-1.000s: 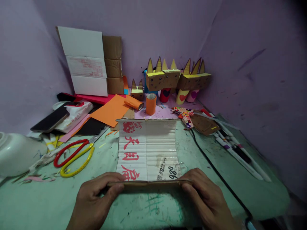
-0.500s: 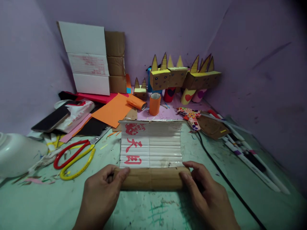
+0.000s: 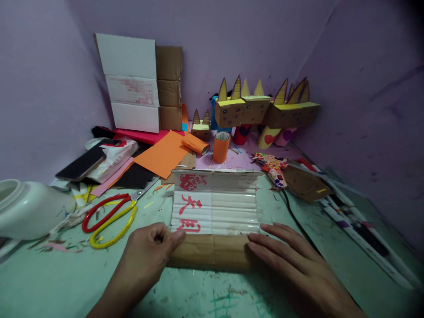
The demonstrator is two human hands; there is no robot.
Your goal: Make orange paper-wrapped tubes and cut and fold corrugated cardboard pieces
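Note:
A piece of cardboard (image 3: 213, 252) lies in front of me, its near edge rolled over to show brown, its white ribbed face (image 3: 232, 205) with red characters beyond the roll. My left hand (image 3: 149, 254) pinches the roll's left end between thumb and curled fingers. Over the right end lies my right hand (image 3: 294, 260), its fingers stretched out and resting on the brown surface; its thumb is hidden.
Red and yellow scissors (image 3: 111, 218) and a white pot (image 3: 36, 210) are at the left. Behind stand orange tubes (image 3: 221, 148) and horned cardboard figures (image 3: 232, 112). A patterned glue gun (image 3: 273, 168) with a black cord and several markers (image 3: 357, 238) are at the right.
The fingers of my right hand have straightened and spread over the right end of the roll. My left hand keeps its grip. The whole view has shifted, moving the background slightly right.

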